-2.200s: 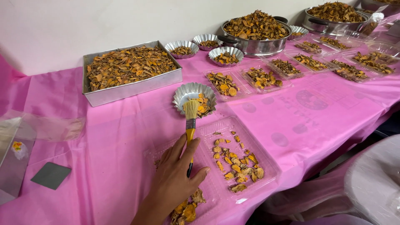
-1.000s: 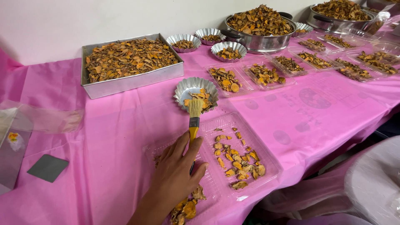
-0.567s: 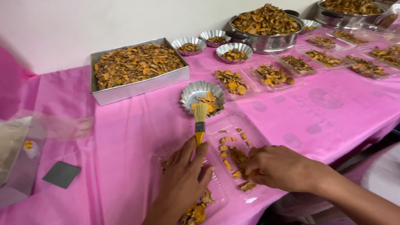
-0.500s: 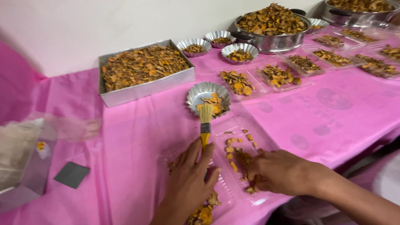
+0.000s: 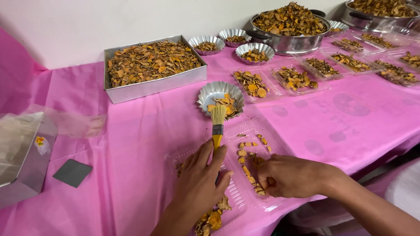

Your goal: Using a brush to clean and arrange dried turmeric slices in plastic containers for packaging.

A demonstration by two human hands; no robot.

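My left hand (image 5: 199,183) grips the yellow handle of a small brush (image 5: 217,120), whose pale bristles rest on the rim of a fluted metal cup (image 5: 217,90) holding orange dried slices. My right hand (image 5: 291,175) lies curled on a clear plastic tray (image 5: 238,194) at the table's front edge, its fingers over several dried orange slices (image 5: 248,159) scattered in the tray. More slices sit under my left wrist at the tray's near end.
A pink cloth (image 5: 140,144) covers the table. A square metal pan (image 5: 151,83) of dried slices stands at the back, with fluted cups (image 5: 254,49), a big metal bowl (image 5: 289,41) and clear trays (image 5: 297,81) to the right. A dark square (image 5: 72,172) and a metal box (image 5: 19,157) lie left.
My right hand has come in from the right and settled on the slices in the clear tray. My left hand keeps the brush in the same place.
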